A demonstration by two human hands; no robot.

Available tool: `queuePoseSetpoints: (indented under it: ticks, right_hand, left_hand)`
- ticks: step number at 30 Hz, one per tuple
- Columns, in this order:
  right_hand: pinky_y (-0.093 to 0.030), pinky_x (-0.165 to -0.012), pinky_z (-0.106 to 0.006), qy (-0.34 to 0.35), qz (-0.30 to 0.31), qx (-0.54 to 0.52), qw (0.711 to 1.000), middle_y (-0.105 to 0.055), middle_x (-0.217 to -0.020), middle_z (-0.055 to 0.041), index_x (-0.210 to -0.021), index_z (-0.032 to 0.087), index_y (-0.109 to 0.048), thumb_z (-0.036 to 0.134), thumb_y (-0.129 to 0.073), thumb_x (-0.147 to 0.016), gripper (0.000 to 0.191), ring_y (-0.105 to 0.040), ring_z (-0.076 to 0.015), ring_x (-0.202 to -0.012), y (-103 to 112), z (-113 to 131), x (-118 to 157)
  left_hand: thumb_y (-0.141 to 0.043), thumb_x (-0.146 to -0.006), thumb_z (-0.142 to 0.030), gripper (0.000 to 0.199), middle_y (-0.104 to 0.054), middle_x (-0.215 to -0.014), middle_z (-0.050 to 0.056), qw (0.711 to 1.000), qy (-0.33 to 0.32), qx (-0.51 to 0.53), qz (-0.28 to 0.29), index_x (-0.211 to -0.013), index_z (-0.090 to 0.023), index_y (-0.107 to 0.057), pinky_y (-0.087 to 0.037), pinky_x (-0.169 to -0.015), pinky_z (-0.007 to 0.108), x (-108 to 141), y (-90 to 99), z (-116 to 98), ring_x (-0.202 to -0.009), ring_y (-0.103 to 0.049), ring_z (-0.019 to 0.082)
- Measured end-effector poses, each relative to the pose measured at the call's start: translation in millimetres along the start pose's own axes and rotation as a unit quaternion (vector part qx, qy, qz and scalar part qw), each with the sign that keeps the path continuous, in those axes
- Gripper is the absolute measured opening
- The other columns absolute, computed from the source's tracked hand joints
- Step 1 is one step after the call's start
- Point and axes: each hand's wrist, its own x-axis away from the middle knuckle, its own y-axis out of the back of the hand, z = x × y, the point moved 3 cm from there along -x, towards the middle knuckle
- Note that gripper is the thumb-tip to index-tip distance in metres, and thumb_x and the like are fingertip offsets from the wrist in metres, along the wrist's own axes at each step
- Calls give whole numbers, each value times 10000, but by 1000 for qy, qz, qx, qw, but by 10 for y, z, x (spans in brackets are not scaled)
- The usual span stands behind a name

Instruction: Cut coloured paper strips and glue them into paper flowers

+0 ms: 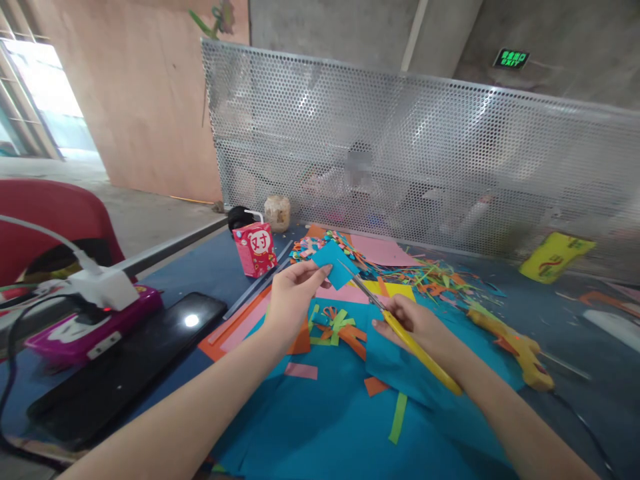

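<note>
You hold the blue square (pixel 336 261) in front of you, above the heap of cut paper, with its lower left edge pinched between the thumb and fingers of your left hand (pixel 295 293). It sits just beyond those fingertips and to the left of your right hand (pixel 417 323), which is curled around the yellow handles of the scissors (pixel 407 339). The square is turned like a diamond, one corner up and away from you, another toward the blades; its sides look about even, so no long axis stands out. The scissors' long axis runs slantwise, handles low and right near your right wrist, tips pointing up, left and away from you. The tips reach the right part of the square, though the blades are too thin here for you to tell whether they grip the paper or merely overlap it. Below your hands, a large blue sheet (pixel 300 427) covers the table, with green strips (pixel 399 418) and orange scraps (pixel 353 339) on it. A glue gun (pixel 520 350) lies beyond your right forearm, and a drink box (pixel 255 249) stands past your left hand.
</note>
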Motion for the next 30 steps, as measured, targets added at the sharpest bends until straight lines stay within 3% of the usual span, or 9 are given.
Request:
queuePoseSetpoints:
  ticks: [30]
  right_hand:
    - [-190, -419, -200, -21, 5, 64, 998, -220, -501, 82, -602, 197, -324, 460, -485, -688, 320, -219, -70, -457, 70, 85, 29]
  left_hand:
    - [-631, -598, -354, 228, -553, -514, -15, 999, 21, -41, 18, -582, -144, -541, -338, -470, 186, -22, 18, 44, -490, -476, 70]
